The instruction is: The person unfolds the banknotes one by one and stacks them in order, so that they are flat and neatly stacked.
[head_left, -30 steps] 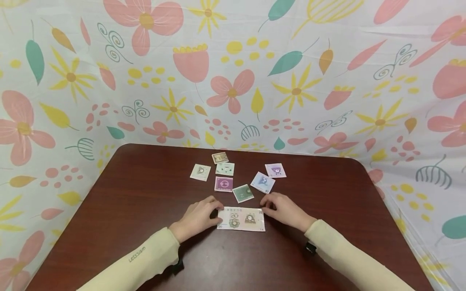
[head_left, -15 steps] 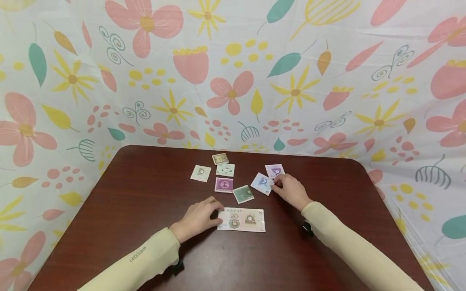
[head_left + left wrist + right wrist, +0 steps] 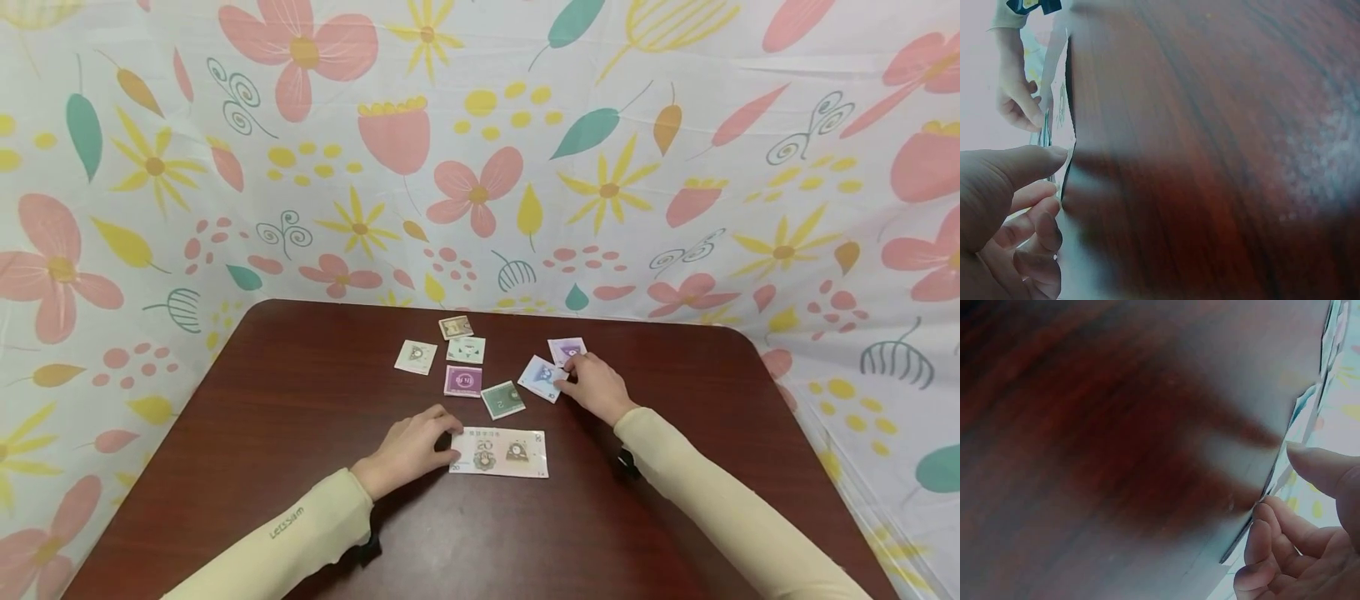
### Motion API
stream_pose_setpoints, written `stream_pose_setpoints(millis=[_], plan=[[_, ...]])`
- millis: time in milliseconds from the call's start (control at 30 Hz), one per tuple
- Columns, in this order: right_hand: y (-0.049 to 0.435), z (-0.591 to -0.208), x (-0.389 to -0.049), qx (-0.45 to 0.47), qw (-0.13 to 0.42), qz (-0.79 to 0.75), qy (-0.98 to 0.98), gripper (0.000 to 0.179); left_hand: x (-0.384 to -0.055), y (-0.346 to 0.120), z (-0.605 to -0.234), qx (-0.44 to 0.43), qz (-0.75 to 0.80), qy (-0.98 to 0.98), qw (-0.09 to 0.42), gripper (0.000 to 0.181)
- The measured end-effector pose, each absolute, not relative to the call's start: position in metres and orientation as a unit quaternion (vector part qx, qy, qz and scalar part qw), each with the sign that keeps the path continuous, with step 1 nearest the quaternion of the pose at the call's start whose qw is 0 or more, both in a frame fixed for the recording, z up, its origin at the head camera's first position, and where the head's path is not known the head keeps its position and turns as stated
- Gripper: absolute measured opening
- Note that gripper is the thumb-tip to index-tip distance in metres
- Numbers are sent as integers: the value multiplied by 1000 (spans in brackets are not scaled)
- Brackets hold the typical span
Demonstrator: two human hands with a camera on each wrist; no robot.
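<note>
Flat on the table lies an unfolded 20 banknote [image 3: 498,452], printed with cartoon figures. My left hand [image 3: 408,448] rests on its left end, thumb and forefinger touching it a little apart. In the left wrist view, the thumb [image 3: 1044,161] overlaps the note's edge. My right hand [image 3: 598,385] reaches to a folded blue banknote [image 3: 542,377], with the thumb right at its right corner and the forefinger over the lower part of a folded purple banknote [image 3: 564,349]. The right wrist view shows the right thumb [image 3: 1316,462] and forefinger apart at the notes' edges.
Several more folded notes lie beyond the left hand: a green one [image 3: 503,400], a magenta one [image 3: 463,381], a pale green one [image 3: 467,350], a brown one [image 3: 456,327] and a cream one [image 3: 416,357]. A flower-patterned cloth [image 3: 480,192] hangs behind the dark wooden table [image 3: 300,400].
My right hand has left the 20 note's upper right corner and moved forward and right to the folded blue and purple notes. The left hand stays on the 20 note.
</note>
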State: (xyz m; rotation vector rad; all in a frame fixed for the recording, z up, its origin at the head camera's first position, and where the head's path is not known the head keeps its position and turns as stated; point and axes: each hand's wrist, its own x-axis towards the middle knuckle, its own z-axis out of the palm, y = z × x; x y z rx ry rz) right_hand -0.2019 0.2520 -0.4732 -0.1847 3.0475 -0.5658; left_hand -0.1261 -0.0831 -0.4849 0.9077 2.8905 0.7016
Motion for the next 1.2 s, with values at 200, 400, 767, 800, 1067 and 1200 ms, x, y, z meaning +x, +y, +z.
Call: stream_pose_setpoints(millis=[200, 400, 767, 800, 1067, 1200], plan=[[250, -470, -206, -54, 40, -180, 981, 35, -126, -83, -486, 293, 226, 929, 12, 30], [252, -466, -207, -39, 66, -196, 978, 38, -126, -82, -484, 299, 224, 928, 15, 29], [248, -471, -210, -28, 45, -240, 969, 26, -126, -81, -484, 287, 224, 931, 23, 30], [248, -471, -210, -28, 38, -243, 969, 23, -126, -81, -484, 287, 223, 931, 23, 30], [248, -473, -206, -41, -1, -285, 958, 13, -125, -81, -483, 287, 226, 930, 27, 29], [254, -470, -203, -47, -3, -310, 949, 14, -125, -80, -483, 290, 219, 931, 20, 29]])
